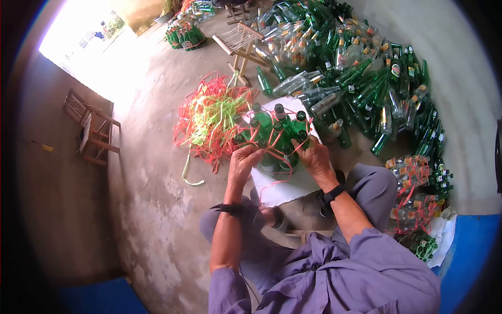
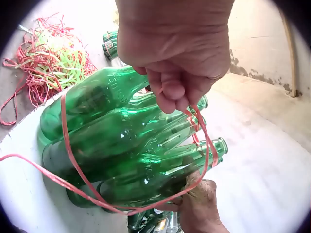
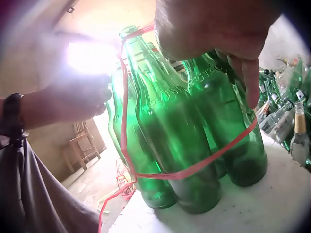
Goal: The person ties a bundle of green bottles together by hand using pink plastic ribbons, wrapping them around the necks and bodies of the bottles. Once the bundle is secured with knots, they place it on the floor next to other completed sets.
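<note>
A cluster of green glass bottles [image 2: 102, 131] stands upright on a white board [image 1: 274, 194] between the person's knees. A red plastic strap [image 3: 182, 173] runs around their lower bodies, with more strands crossing over the necks. On the near left side, the left hand [image 1: 244, 161] pinches red strands between curled fingers beside the bottle tops. Across from it, the right hand [image 1: 317, 160] grips a bottle at the right of the cluster, its thumb against the neck and a finger reaching down the glass in the right wrist view. One loose strap end hangs over the board.
A tangled heap of red and yellow-green straps [image 1: 214, 112] lies on the floor ahead. Loose bottles [image 1: 361, 78] pile along the right wall. Tied bottle bundles [image 1: 413, 180] sit at the right. A wooden stool [image 1: 240, 44] and a wooden chair [image 1: 97, 131] stand farther off.
</note>
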The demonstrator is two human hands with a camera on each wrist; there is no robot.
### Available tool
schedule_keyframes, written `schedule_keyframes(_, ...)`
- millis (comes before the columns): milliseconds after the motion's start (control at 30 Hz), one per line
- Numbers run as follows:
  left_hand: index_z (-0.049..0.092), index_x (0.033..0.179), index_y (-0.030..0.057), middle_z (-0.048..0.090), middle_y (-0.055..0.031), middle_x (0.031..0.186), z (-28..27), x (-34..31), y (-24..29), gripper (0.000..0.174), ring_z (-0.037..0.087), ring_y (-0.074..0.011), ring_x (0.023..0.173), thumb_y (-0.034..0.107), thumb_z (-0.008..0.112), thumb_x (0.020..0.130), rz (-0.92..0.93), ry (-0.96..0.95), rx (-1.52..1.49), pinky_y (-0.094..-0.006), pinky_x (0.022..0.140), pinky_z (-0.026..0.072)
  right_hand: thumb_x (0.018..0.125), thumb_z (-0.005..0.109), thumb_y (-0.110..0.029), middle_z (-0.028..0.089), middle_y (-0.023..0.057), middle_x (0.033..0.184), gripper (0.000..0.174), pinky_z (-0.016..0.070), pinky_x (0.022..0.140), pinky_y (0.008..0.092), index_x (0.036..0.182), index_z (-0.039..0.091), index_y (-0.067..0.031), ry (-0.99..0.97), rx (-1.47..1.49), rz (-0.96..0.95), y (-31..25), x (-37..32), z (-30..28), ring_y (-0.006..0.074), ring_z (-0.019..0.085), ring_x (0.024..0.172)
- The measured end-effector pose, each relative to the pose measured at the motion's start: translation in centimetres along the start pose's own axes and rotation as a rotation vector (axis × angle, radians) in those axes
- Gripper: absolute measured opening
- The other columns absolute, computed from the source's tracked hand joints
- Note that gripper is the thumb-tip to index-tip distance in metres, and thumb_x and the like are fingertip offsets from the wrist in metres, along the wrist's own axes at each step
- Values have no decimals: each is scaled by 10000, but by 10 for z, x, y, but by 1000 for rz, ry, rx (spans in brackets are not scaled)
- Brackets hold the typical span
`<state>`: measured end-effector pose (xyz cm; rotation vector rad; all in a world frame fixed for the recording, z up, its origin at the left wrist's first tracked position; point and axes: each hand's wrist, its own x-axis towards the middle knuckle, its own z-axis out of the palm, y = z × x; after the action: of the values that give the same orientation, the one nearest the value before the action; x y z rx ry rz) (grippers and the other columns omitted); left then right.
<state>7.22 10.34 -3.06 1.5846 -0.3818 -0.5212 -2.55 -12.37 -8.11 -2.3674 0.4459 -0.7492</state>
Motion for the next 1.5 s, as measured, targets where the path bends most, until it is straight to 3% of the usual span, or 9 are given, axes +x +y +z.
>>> schedule_keyframes(233, 689, 816, 9, 667, -40, 711, 3, -11, -20, 176, 520, -79, 612, 143, 675, 930, -41, -28, -19, -248, 582, 396, 918, 691, -492, 682, 246, 824, 533, 566, 585, 481, 1040, 578, 15, -48, -17, -49, 3, 1, 1, 423, 692, 701)
schedule_keyframes(467, 692, 832, -3, 651, -44, 720, 24, -50, -1, 171, 518, -92, 651, 135, 665, 929, 12, 160, -287, -247, 624, 386, 921, 681, -505, 685, 241, 821, 544, 572, 594, 475, 1020, 583, 21, -67, -115, 23, -6, -1, -5, 413, 699, 709)
schedule_keyframes(767, 691, 894, -4, 532, 38, 705, 64, -80, 12, 140, 438, -54, 666, 107, 655, 972, 45, 175, -93, -231, 620, 357, 919, 666, -544, 692, 235, 867, 595, 584, 633, 462, 1032, 589, 35, -125, -143, 40, -8, 0, -7, 404, 707, 758)
schedule_keyframes(900, 668, 926, -12, 550, 24, 782, 74, -83, 14, 64, 449, -64, 702, 40, 657, 961, 289, 193, 113, -241, 645, 394, 932, 620, -576, 703, 246, 815, 602, 567, 685, 497, 1051, 633, 15, -124, -143, 69, -10, 3, -6, 429, 697, 782)
schedule_keyframes(1133, 672, 905, -4, 692, -91, 953, 81, -85, 23, 57, 661, -246, 990, -27, 696, 859, 459, 111, 349, -336, 862, 507, 900, 714, -427, 700, 285, 867, 462, 562, 716, 510, 1006, 690, 22, -289, -107, 89, -20, 6, -45, 450, 695, 820)
schedule_keyframes(1267, 671, 870, 27, 695, -104, 921, 84, -84, 23, 79, 666, -339, 1022, 4, 722, 814, 637, 109, 461, -408, 851, 528, 889, 728, -378, 691, 309, 878, 417, 563, 726, 482, 923, 734, 38, -483, -264, 181, -59, 9, -88, 440, 703, 826)
schedule_keyframes(1367, 672, 836, 59, 701, -71, 954, 88, -87, 26, 71, 654, -340, 1100, 20, 716, 796, 654, 92, 560, -446, 894, 508, 897, 719, -354, 728, 231, 774, 408, 574, 692, 409, 872, 756, 51, -477, 110, 175, -70, -1, -86, 341, 737, 749)
schedule_keyframes(1467, 667, 808, 87, 693, -52, 1035, 90, -91, 24, 84, 605, -332, 1186, 37, 694, 745, 723, 93, 725, -466, 953, 466, 919, 705, -255, 687, 30, 733, 302, 518, 614, 273, 933, 764, 40, -650, 621, 372, -73, -6, -59, 59, 603, 712)
schedule_keyframes(1500, 667, 808, 87, 693, -52, 1035, 91, -93, 23, 84, 605, -332, 1186, 37, 694, 745, 735, 99, 733, -466, 953, 466, 919, 705, -255, 687, 30, 733, 302, 518, 614, 273, 933, 764, 40, -643, 625, 358, -74, -7, -55, 59, 603, 712)
